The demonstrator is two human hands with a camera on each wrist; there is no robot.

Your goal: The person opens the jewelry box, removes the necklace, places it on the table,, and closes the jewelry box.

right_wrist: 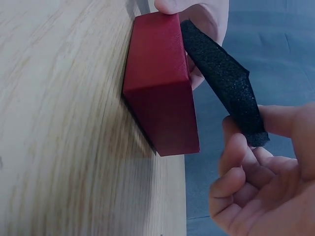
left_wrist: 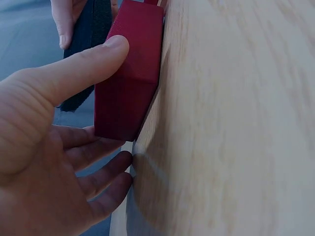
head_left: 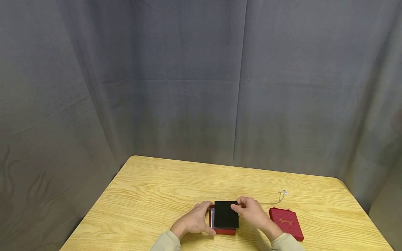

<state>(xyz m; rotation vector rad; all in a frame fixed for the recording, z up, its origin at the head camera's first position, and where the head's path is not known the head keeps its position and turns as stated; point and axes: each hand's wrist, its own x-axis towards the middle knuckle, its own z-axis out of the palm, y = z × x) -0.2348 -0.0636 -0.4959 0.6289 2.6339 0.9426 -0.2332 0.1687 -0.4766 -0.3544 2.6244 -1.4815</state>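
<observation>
A red box base sits on the wooden table, its pale inside showing along the left. My left hand holds it from the left, thumb on the near wall and fingers round toward the far side. In the left wrist view the thumb lies on the red wall. My right hand pinches a black foam pad by its right edge, thumb on top. The pad is tilted over the box opening and covers most of it. In the right wrist view the pad's pinched end stands away from the box.
To the right lies a dark red box lid with gold lettering. Behind the right hand, a thin chain with a small pale tag stretches across the wooden table. Grey curtains hang at the back and sides.
</observation>
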